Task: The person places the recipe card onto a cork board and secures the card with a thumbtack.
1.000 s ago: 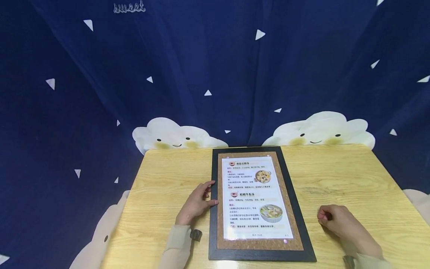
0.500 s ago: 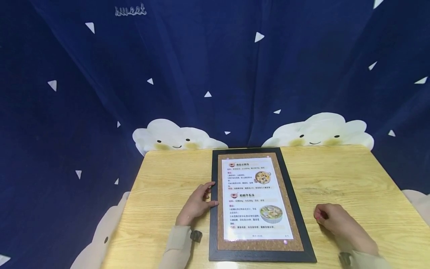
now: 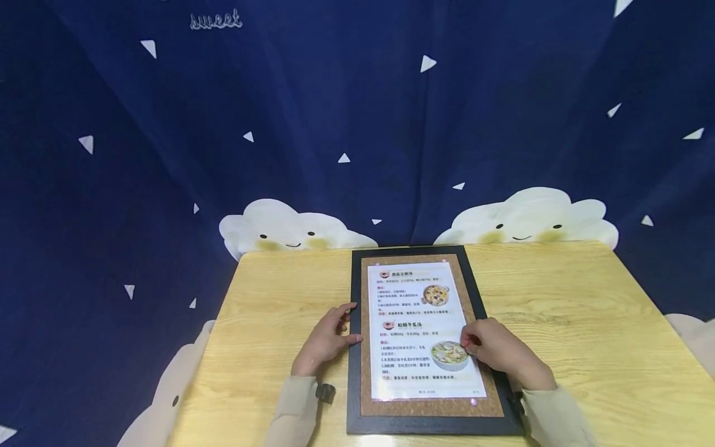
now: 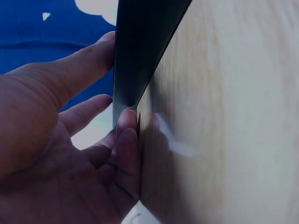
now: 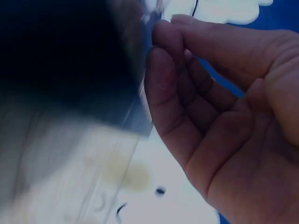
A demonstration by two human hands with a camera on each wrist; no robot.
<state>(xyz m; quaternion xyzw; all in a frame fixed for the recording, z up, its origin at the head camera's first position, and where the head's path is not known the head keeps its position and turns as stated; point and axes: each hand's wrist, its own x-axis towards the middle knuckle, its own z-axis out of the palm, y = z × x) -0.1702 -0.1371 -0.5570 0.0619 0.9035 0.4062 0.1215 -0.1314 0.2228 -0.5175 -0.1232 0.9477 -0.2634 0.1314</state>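
A black-framed cork board [image 3: 436, 426] lies on the wooden table. On it lies a printed recipe sheet [image 3: 413, 363] with two bowl pictures. Several pinkish pushpins show at its corners, one being the lower right pushpin [image 3: 473, 402]; none shows at the lower left. My left hand [image 3: 325, 343] rests spread against the board's left edge, fingertips touching the black frame [image 4: 135, 42]. Over the sheet's right side hovers my right hand [image 3: 499, 351], thumb and forefinger pinched together. At those fingertips in the right wrist view is a small pale object [image 5: 152, 11], too unclear to identify.
The wooden table [image 3: 564, 298] extends on both sides of the board. Behind it hangs a dark blue curtain [image 3: 313, 93] with white triangles and smiling clouds. Dark straps with small devices sit at both wrists.
My right hand has moved left from the table beside the board to over the sheet's right side, still pinched. The left hand and the board have stayed in place.
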